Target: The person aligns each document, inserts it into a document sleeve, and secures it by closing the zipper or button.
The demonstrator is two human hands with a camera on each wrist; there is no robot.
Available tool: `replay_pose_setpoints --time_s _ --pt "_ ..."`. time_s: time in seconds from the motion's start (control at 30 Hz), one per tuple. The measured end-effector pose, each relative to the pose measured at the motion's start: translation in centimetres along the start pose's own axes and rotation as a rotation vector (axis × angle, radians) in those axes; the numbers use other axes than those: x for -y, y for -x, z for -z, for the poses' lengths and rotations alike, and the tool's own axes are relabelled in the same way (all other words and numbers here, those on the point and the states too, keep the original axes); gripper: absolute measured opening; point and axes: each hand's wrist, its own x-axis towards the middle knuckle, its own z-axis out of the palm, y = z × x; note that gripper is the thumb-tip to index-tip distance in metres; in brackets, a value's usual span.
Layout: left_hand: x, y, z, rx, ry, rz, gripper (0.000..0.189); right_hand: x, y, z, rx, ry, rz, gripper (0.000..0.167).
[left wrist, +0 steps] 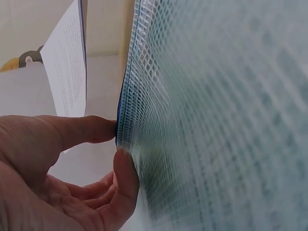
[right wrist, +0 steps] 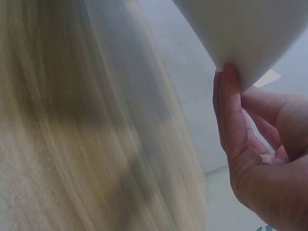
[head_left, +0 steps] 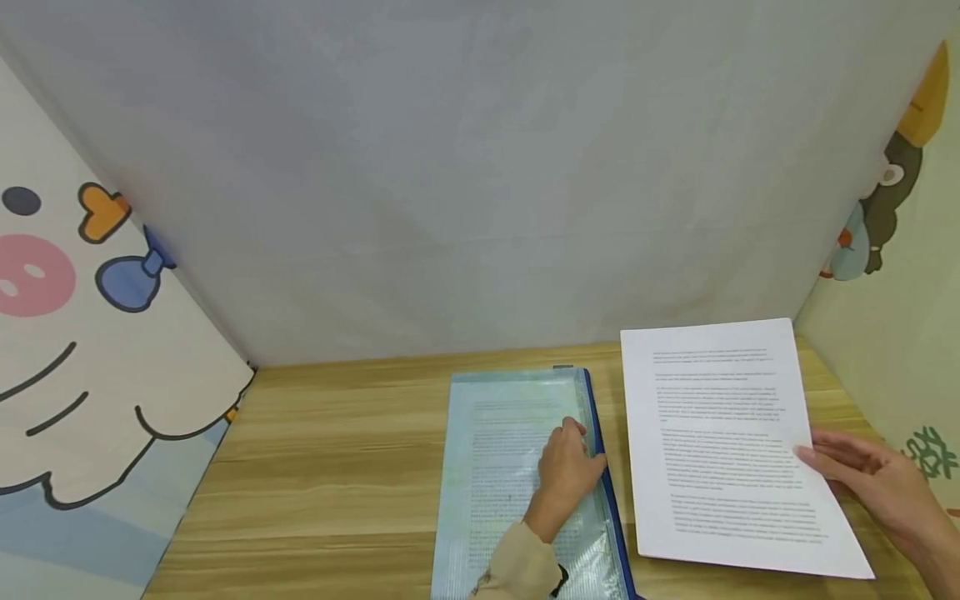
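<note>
A translucent blue mesh zip pouch [head_left: 465,467] lies on the table, with a printed page showing through it and a dark blue zip edge [head_left: 597,433] on its right side. My left hand [head_left: 566,471] is over that side, thumb and curled forefinger pinching the edge; the left wrist view shows the thumb [left wrist: 91,130] against the blue border and a fingertip on the mesh face. To the right, my right hand [head_left: 873,475] holds a white printed sheet [head_left: 720,450] by its right edge, thumb on top. Fingers under the sheet [right wrist: 250,38] appear in the right wrist view.
The wood-grain table [head_left: 322,467] extends left of the pouch. A grey cloth wall [head_left: 465,183] stands behind it. Cartoon-printed panels close off the left side [head_left: 172,358] and the right side [head_left: 870,333].
</note>
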Motion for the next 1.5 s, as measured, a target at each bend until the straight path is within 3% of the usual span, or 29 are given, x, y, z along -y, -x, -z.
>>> replay_pose_setpoints --time_s 0.37,0.57,0.7,0.9,1.07,1.5 --pt "1.2 0.0 0.0 0.001 0.189 -0.056 0.026 0.8 0.2 -0.5 -0.004 -0.078 0.005 0.029" --pt "1.4 -0.1 0.7 0.056 0.346 -0.009 0.026 1.6 0.1 -1.1 -0.009 -0.018 0.016 0.024" --pt "1.5 -0.1 1.1 0.091 0.433 0.018 0.026 2.0 0.0 -1.7 -0.016 -0.086 0.065 0.027" --pt "1.6 -0.1 1.5 0.102 0.472 0.024 0.026 1.8 0.2 -2.6 -0.009 -0.153 0.142 0.031" --pt "1.4 0.1 2.0 0.101 0.478 0.017 0.027 1.7 0.5 -3.1 0.016 -0.170 0.117 0.029" --pt "1.1 0.3 2.8 0.077 0.480 -0.002 0.028 1.6 0.5 -3.9 0.020 0.004 0.049 0.019"
